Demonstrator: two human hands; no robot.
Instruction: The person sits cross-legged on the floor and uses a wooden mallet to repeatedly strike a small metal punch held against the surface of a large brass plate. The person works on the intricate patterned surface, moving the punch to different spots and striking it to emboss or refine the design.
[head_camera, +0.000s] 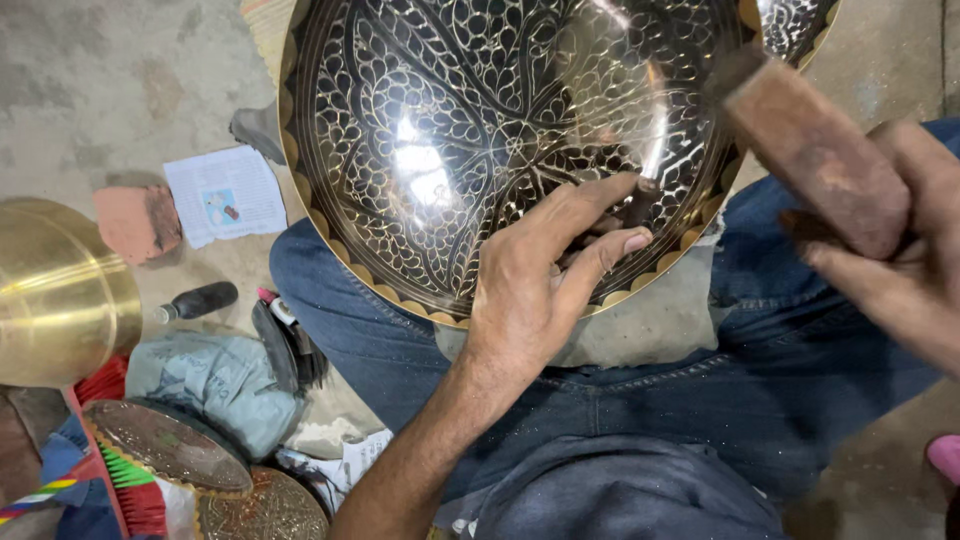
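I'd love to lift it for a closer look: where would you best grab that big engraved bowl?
Probably the plain scalloped rim of the engraved bowl, from its left side: that edge is bare, while the left hand occupies the lower right rim.

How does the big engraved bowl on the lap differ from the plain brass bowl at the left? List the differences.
The engraved bowl is dark, covered in a fine leaf pattern; the brass bowl is plain, smooth gold. The engraved bowl rests on the lap under the left hand; the brass bowl sits untouched aside. Both are shiny round metal.

- A white printed paper leaflet (226, 196), roughly rectangular with a small blue picture, lay on the concrete floor.
- Crumpled white printed papers (345, 460) lay lower down, beside the jeans.
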